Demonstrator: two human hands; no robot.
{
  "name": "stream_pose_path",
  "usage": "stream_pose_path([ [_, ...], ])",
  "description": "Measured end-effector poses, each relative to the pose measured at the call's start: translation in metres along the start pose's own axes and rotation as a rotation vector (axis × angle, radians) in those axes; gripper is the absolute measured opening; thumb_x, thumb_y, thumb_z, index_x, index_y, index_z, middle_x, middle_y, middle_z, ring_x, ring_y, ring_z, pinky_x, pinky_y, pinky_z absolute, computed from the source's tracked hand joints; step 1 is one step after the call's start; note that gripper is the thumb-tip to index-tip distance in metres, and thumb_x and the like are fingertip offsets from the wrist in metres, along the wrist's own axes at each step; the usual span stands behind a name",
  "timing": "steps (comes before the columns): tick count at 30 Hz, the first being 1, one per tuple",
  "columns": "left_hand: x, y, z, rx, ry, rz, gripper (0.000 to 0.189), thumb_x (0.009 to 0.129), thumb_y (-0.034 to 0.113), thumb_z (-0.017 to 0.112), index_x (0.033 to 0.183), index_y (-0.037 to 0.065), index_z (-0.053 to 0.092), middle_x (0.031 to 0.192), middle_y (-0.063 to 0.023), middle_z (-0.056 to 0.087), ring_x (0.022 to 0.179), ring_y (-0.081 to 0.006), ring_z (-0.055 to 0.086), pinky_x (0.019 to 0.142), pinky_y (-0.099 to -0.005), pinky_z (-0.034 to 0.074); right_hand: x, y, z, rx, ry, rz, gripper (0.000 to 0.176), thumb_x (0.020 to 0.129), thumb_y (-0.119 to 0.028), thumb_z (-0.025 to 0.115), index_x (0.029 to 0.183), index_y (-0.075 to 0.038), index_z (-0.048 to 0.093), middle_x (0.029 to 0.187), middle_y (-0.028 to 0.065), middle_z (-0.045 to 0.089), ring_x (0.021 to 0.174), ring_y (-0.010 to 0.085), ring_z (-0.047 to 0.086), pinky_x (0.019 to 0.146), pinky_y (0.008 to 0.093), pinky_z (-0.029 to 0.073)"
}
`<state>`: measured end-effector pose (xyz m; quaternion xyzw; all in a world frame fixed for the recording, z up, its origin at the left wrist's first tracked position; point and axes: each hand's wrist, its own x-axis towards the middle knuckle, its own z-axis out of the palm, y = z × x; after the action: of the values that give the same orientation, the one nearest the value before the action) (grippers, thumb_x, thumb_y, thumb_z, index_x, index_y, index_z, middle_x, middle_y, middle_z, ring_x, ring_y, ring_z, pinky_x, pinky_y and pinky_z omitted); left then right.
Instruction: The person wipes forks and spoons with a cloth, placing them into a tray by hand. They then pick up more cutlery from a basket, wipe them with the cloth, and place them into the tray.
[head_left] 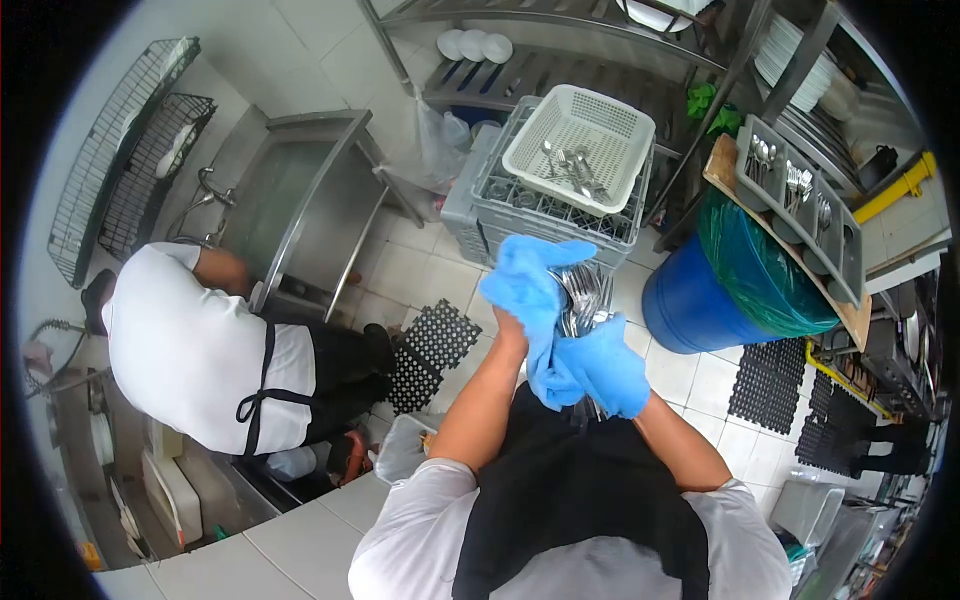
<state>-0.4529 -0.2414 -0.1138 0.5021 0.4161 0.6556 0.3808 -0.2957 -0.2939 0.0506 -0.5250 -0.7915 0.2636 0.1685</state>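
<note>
Tiled floor (446, 283) | cutlery (584, 298): shiny, silvery, bunched | blue cloth (532, 290) touching it

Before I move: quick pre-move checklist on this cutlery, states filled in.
1. Cutlery bundle supported: ok, between left hand and right hand.
2. Finger placement: cannot tell, hidden by the blue cloth and blue covering.
3. Bundle fully dry: cannot tell.
4. White basket upright on the gray rack: ok, loose cutlery inside.
5. Compartment tray lying flat: not ok, looks tilted; its board spans the blue bin.
6. Co-worker apart from the hands: ok, off to the left, bent by the sink.
</note>
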Motion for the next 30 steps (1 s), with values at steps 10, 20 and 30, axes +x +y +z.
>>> stream_pose_path([
  [10,-0.002,0.042,-0.058,-0.66,0.195,-0.366,0.022,0.093,0.012,0.053,0.114,0.005,0.055,0.105,-0.006,0.06,0.092,-0.0165,0.06,0.079,-0.031,0.053,-0.002,0.085,0.039,0.357,-0.241,0.3,0.046,0.083,-0.04,0.065,0.099,0.002,0.054,0.084,0.0109,0.063,0.081,0.02,0.064,0.077,0.0324,0.048],
  [20,-0.006,0.072,0.014,-0.839,-0.069,-0.445,0.023,0.092,0.012,0.055,0.114,0.005,0.055,0.106,-0.0065,0.06,0.093,-0.0168,0.06,0.082,-0.031,0.052,-0.007,-0.003,-0.006,0.29,0.377,0.49,0.082,0.056,-0.042,0.087,0.105,0.007,0.043,0.089,0.007,0.051,0.086,0.0172,0.053,0.075,0.031,0.046],
  [30,0.0,0.076,0.027,-0.731,-0.14,-0.538,0.031,0.091,0.014,0.055,0.12,0.004,0.055,0.109,-0.0085,0.06,0.099,-0.0156,0.058,0.088,-0.0303,0.05,-0.009,-0.017,-0.026,0.578,0.075,0.841,0.074,0.066,-0.028,0.077,0.115,0.004,0.033,0.099,0.0169,0.058,0.092,0.022,0.059,0.082,0.0338,0.048],
])
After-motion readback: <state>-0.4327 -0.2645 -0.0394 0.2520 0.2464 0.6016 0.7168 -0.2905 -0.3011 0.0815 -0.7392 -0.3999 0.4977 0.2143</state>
